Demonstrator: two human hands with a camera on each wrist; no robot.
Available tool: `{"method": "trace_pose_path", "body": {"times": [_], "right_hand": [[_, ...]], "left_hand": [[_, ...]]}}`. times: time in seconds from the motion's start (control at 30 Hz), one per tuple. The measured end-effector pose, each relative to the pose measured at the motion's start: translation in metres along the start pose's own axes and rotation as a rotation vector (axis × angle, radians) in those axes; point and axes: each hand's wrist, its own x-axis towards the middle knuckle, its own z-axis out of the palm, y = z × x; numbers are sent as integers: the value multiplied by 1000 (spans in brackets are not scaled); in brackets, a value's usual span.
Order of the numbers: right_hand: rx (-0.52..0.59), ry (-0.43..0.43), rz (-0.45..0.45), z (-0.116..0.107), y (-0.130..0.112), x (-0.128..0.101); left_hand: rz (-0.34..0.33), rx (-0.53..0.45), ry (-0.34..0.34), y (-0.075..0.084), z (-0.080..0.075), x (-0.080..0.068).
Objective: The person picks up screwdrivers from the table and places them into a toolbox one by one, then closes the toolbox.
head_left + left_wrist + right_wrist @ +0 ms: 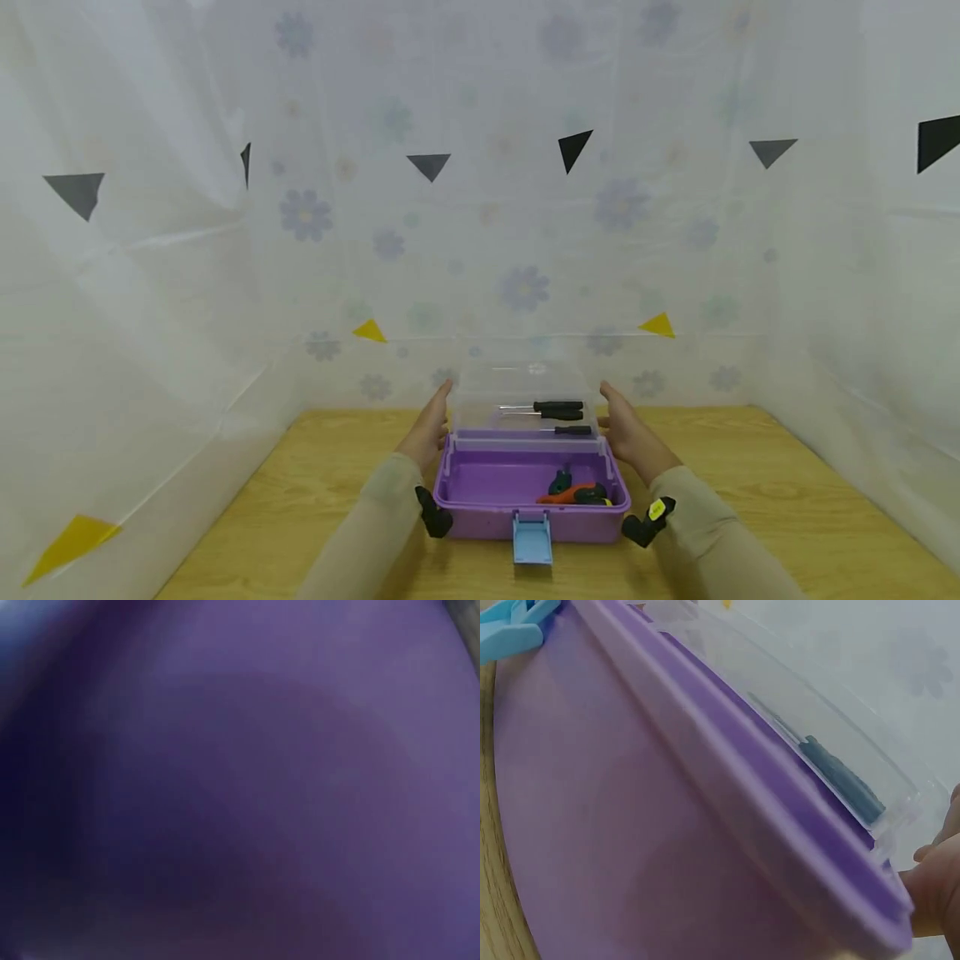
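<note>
Item: purple toolbox (487, 487), plastic, standing on a wooden table (787, 492) near its front edge, centred before the person. Light blue latch (532, 537) hangs down at the middle of the front wall.

Lid: clear lid (525, 392), raised and standing roughly upright at the back of the box. Seen through it, three black-handled screwdrivers (558, 406) lie level, one above another; whether they rest in the lid or behind it cannot be told.

Contents: orange and dark green tools (573, 492) lie in the right front part of the box floor; the kind is too small to tell.

Left hand (429, 425): at the left edge of the lid, fingers straight and close together, pointing away from the person. Touching the lid or just beside it; which cannot be told. The left wrist view shows only a blurred purple surface.

Right hand (626, 425): at the right edge of the lid, fingers straight and relaxed. In the right wrist view, fingertips (934, 889) lie against the back corner where the box rim meets the lid; nothing is gripped.

Sleeves: pale beige on both arms, with a small black device at each wrist.

Surroundings: white sheeting with faded flower print hangs on three sides, bearing black, grey and yellow triangles.
</note>
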Motion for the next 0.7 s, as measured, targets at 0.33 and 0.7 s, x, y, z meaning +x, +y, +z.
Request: {"method": "trace_pose_path", "body": {"times": [0.33,0.7], "right_hand": [[-149,88,-45,18,4,1],[-203,77,-110,24,3,3]], "left_hand": [[37,-65,-89,-11,10,3],[78,-71,-64,-11,12,5]]}}
